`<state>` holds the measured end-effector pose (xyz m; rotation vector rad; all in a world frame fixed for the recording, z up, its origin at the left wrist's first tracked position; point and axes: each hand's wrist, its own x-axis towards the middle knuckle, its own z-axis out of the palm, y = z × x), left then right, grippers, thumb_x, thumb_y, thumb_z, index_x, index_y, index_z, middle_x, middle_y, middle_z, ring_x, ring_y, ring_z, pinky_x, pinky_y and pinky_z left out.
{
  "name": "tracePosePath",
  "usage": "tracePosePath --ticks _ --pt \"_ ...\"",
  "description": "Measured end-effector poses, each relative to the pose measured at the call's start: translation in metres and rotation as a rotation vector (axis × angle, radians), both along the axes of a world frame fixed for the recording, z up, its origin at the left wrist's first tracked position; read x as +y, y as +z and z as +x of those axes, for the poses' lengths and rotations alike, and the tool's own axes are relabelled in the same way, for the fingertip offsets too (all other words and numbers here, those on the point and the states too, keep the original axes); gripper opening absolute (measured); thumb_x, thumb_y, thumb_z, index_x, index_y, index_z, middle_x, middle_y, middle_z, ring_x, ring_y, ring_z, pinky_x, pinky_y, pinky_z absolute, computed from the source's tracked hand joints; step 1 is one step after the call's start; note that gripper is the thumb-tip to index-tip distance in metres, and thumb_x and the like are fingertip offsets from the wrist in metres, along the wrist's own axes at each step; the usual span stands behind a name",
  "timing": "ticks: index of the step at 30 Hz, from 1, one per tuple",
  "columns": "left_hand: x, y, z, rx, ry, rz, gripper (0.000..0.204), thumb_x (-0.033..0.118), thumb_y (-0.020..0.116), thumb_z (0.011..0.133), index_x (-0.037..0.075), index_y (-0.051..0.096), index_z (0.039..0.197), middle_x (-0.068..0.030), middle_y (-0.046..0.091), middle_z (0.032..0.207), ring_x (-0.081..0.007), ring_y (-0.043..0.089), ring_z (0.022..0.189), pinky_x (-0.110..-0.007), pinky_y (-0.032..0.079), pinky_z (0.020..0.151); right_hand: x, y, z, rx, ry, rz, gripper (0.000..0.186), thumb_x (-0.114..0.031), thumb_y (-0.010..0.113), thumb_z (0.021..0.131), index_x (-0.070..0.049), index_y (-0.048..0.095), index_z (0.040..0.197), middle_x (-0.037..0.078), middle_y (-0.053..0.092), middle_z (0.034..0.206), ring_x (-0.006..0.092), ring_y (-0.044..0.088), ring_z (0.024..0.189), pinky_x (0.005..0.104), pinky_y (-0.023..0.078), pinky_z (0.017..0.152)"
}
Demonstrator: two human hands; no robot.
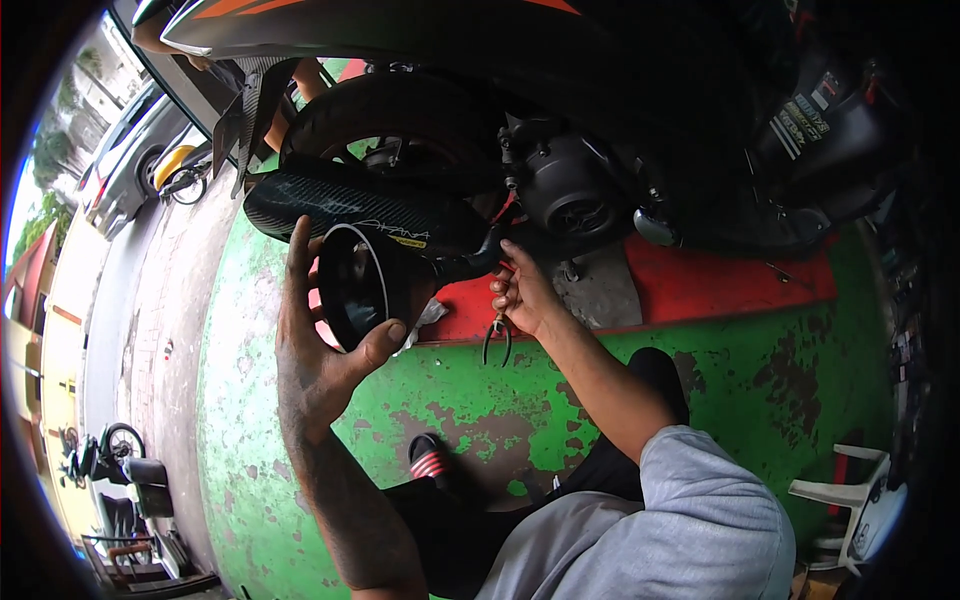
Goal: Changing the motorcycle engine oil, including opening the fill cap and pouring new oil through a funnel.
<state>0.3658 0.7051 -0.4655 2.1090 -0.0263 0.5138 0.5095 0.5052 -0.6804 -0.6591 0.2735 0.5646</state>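
Note:
A black funnel-shaped piece (340, 290) with a wide, pale-rimmed mouth lies between the spread thumb and fingers of my left hand (318, 355). Its mouth is turned toward me and to the left, and a dark tube (468, 266) runs from its narrow side toward the scooter's engine (575, 190). My right hand (522, 292) is closed at the end of this tube. From its curled fingers hang pliers (497, 342), their dark curved ends apart and pointing down. Just beyond my left hand is the carbon-patterned muffler (330, 195).
The dark scooter (640, 80) stands across the far side, its rear wheel (390, 120) behind the muffler. A grey sheet (600, 285) lies on the red floor strip. Another person's arm (310, 80) shows beyond the wheel. A white plastic chair (850, 500) stands at the right.

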Motion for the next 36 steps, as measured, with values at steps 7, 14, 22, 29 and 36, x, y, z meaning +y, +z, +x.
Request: tracePosePath --ticks 7,14,22,29,36 --pt "0.006 -0.008 0.003 -0.038 -0.087 0.092 0.122 0.05 0.091 0.059 0.013 0.028 0.157 -0.0216 0.048 0.143 -0.0356 0.055 0.126 -0.049 0.052 0.099 -0.011 0.002 0.004 -0.018 0.036 -0.056 0.026 -0.047 0.072 0.088 -0.024 0.063 0.099 -0.008 0.062 0.081 0.0076 0.05 0.06 0.0216 0.034 0.047" --pt "0.011 -0.009 0.006 -0.023 -0.089 0.114 0.123 0.052 0.09 0.058 0.012 0.028 0.157 -0.0204 0.049 0.143 -0.0352 0.052 0.129 -0.049 0.048 0.102 -0.011 -0.001 0.01 0.017 0.039 -0.093 0.032 -0.045 0.078 0.084 -0.022 0.058 0.09 -0.008 0.052 0.072 0.0056 0.048 0.06 0.02 0.031 0.047" --pt "0.01 -0.008 0.007 -0.01 -0.089 0.125 0.122 0.051 0.09 0.058 0.012 0.028 0.157 -0.02 0.049 0.141 -0.0353 0.052 0.128 -0.049 0.047 0.103 -0.01 -0.003 0.007 0.012 0.01 -0.125 0.037 -0.044 0.082 0.081 -0.019 0.055 0.087 -0.006 0.046 0.077 0.0059 0.047 0.061 0.0198 0.032 0.047" --pt "0.001 -0.007 0.001 0.049 -0.119 0.033 0.123 0.043 0.092 0.058 0.013 0.026 0.157 -0.0201 0.049 0.142 -0.0362 0.052 0.129 -0.049 0.046 0.107 -0.009 0.003 0.003 -0.034 0.042 -0.184 0.028 -0.04 0.078 0.085 -0.022 0.061 0.097 -0.008 0.051 0.078 0.0051 0.046 0.062 0.019 0.032 0.047" --pt "0.0 -0.015 -0.002 0.14 -0.142 0.092 0.123 0.041 0.093 0.057 0.011 0.027 0.156 -0.0219 0.05 0.14 -0.037 0.051 0.131 -0.049 0.045 0.108 -0.028 0.001 -0.006 -0.382 0.192 -0.423 0.031 -0.031 0.076 0.089 -0.013 0.063 0.11 -0.005 0.056 0.089 0.0047 0.048 0.067 0.0238 0.038 0.047"
